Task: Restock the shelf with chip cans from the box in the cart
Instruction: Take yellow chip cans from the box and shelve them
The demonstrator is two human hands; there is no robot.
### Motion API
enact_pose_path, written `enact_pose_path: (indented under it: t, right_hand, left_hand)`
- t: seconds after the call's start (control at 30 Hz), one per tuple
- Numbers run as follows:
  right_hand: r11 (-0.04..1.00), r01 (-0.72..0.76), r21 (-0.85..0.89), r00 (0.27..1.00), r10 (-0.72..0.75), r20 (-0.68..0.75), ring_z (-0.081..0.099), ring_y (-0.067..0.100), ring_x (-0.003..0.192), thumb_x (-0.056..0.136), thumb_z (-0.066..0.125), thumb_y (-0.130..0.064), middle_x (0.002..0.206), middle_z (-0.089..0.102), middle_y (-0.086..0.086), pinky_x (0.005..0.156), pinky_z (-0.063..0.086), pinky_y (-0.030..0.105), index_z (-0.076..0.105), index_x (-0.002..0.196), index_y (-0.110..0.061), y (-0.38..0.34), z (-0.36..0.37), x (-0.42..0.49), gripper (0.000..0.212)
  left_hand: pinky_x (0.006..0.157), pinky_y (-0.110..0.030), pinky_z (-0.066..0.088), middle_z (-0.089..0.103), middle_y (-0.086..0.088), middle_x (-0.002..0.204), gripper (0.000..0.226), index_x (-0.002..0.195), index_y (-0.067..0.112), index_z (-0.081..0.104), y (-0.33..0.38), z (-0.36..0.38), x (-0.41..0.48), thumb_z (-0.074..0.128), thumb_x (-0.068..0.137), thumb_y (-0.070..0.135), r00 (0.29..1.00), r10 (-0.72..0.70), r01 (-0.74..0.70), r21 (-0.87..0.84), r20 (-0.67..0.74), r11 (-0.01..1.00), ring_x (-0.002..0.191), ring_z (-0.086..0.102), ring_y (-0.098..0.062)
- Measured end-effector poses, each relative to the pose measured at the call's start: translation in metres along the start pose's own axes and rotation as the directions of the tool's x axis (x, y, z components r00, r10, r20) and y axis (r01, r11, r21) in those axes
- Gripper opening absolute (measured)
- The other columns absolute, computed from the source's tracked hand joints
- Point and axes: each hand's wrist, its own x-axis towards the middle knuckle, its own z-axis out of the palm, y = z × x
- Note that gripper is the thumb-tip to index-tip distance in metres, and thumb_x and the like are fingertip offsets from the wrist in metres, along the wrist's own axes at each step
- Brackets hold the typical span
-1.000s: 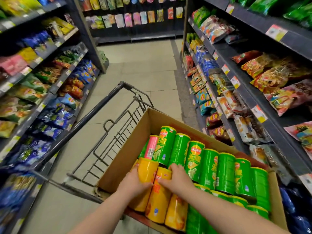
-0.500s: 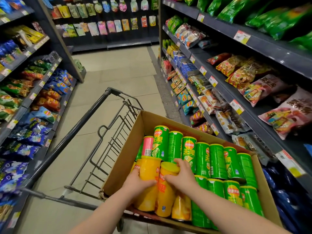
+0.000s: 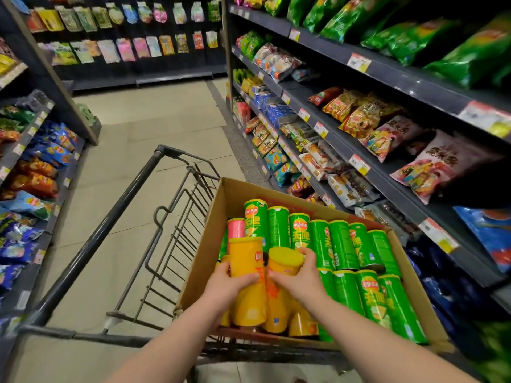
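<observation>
A snack aisle, seen from behind a trolley: dark right-hand shelves (image 3: pixel 395 194) stacked with bagged crisps and yellow price tags run down one side, left-hand shelves (image 3: pixel 26 138) of blue and orange packets down the other, with a pale tiled floor (image 3: pixel 154 111) between them. The wire cart (image 3: pixel 110 220) stands in the aisle close to the right-hand shelves, and a person leans over its near end. An open cardboard box (image 3: pixel 207 244) fills the cart's right side. Green cans (image 3: pixel 343 244) lie packed in two rows across most of the box (lids pointing toward the far wall), and a single pink can (image 3: pixel 236 228) sits at the far left of the back row. In the box's near-left corner, two cans stick up above the other yellow ones beneath them. The left hand (image 3: pixel 226 286) grips the left yellow can (image 3: pixel 246 255), thumb curled across its front and fingers round its outer side. The right hand (image 3: pixel 301 280) grips the right yellow can (image 3: pixel 284 261), fingers wrapped over its far side just under the lid. The two cans touch each other; whether they have cleared the cans below is hard to tell, as the hands cover that spot.
</observation>
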Motion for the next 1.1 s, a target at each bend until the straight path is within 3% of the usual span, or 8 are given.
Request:
enact_pose_path:
  t: [0.3, 0.47, 0.57, 0.63, 0.77, 0.9, 1.0, 1.1]
  right_hand:
    - [0.978, 0.087, 0.192, 0.98, -0.048, -0.195, 0.056, 0.021, 0.109, 0.068, 0.085, -0.022, 0.125, 0.055, 0.006, 0.098, 0.047, 0.04, 0.034, 0.138, -0.022, -0.023, -0.057, -0.028, 0.087]
    - [0.955, 0.101, 0.278, 0.955, -0.014, -0.297, 0.056, 0.02, 0.111, 0.069, 0.084, -0.023, 0.124, 0.053, 0.001, 0.098, 0.048, 0.042, 0.029, 0.14, -0.025, -0.021, -0.086, -0.059, 0.09]
    - [0.945, 0.116, 0.304, 0.928, 0.006, -0.371, 0.057, 0.017, 0.106, 0.069, 0.084, -0.021, 0.124, 0.054, 0.001, 0.092, 0.052, 0.039, 0.031, 0.136, -0.023, -0.017, -0.104, -0.078, 0.086]
    - [0.947, 0.121, 0.299, 0.913, 0.013, -0.408, 0.057, 0.01, 0.098, 0.07, 0.083, -0.022, 0.117, 0.055, -0.003, 0.079, 0.052, 0.029, 0.034, 0.13, -0.026, -0.014, -0.118, -0.092, 0.078]
    - [0.943, 0.14, 0.302, 0.876, 0.024, -0.482, 0.055, 0.001, 0.09, 0.072, 0.082, -0.022, 0.109, 0.056, -0.009, 0.067, 0.047, 0.02, 0.036, 0.121, -0.031, -0.011, -0.144, -0.119, 0.067]
    - [0.943, 0.142, 0.299, 0.843, 0.043, -0.536, 0.059, 0.009, 0.097, 0.071, 0.082, -0.026, 0.112, 0.059, -0.007, 0.079, 0.051, 0.031, 0.038, 0.127, -0.03, -0.006, -0.172, -0.141, 0.071]
    - [0.936, 0.159, 0.313, 0.824, 0.049, -0.565, 0.06, 0.011, 0.098, 0.073, 0.081, -0.026, 0.111, 0.06, -0.007, 0.081, 0.053, 0.035, 0.039, 0.128, -0.031, 0.0, -0.197, -0.158, 0.069]
    - [0.922, 0.199, 0.333, 0.803, 0.041, -0.595, 0.061, 0.011, 0.097, 0.074, 0.08, -0.022, 0.112, 0.061, -0.005, 0.072, 0.053, 0.029, 0.04, 0.134, -0.027, 0.009, -0.225, -0.176, 0.072]
  left_hand:
    - [0.082, -0.042, 0.054, 0.066, -0.005, 0.113, 0.052, 0.126, 0.02, 0.05, 0.024, 0.012, -0.003, 0.073, 0.081, 0.027, 0.977, 0.087, -0.062, -0.135, 0.194, 0.989, 0.099, 0.065, -0.025]
    - [0.081, -0.044, 0.055, 0.068, -0.007, 0.11, 0.07, 0.122, 0.016, 0.055, 0.037, 0.04, -0.012, 0.073, 0.058, 0.04, 0.932, 0.144, -0.107, -0.128, 0.333, 0.986, 0.097, 0.067, -0.026]
    - [0.082, -0.043, 0.054, 0.068, -0.008, 0.111, 0.075, 0.12, 0.017, 0.057, 0.044, 0.062, -0.019, 0.076, 0.052, 0.043, 0.895, 0.153, -0.109, -0.127, 0.419, 0.986, 0.098, 0.066, -0.027]
    - [0.088, -0.047, 0.053, 0.069, -0.009, 0.111, 0.081, 0.12, 0.017, 0.057, 0.049, 0.076, -0.025, 0.078, 0.047, 0.045, 0.864, 0.148, -0.1, -0.125, 0.481, 0.987, 0.099, 0.066, -0.029]
    - [0.091, -0.05, 0.051, 0.069, -0.008, 0.108, 0.072, 0.116, 0.017, 0.056, 0.058, 0.104, -0.041, 0.076, 0.052, 0.041, 0.808, 0.164, -0.116, -0.119, 0.565, 0.986, 0.098, 0.066, -0.029]
    - [0.09, -0.049, 0.051, 0.07, -0.007, 0.106, 0.071, 0.116, 0.017, 0.058, 0.069, 0.134, -0.058, 0.075, 0.052, 0.043, 0.75, 0.194, -0.156, -0.116, 0.632, 0.981, 0.097, 0.066, -0.028]
    - [0.08, -0.041, 0.054, 0.072, -0.007, 0.101, 0.066, 0.113, 0.016, 0.06, 0.077, 0.161, -0.075, 0.073, 0.053, 0.04, 0.702, 0.211, -0.182, -0.116, 0.68, 0.976, 0.092, 0.068, -0.026]
    - [0.07, -0.034, 0.052, 0.073, -0.006, 0.095, 0.054, 0.108, 0.016, 0.061, 0.084, 0.191, -0.096, 0.067, 0.059, 0.035, 0.665, 0.233, -0.201, -0.131, 0.709, 0.971, 0.087, 0.069, -0.024]
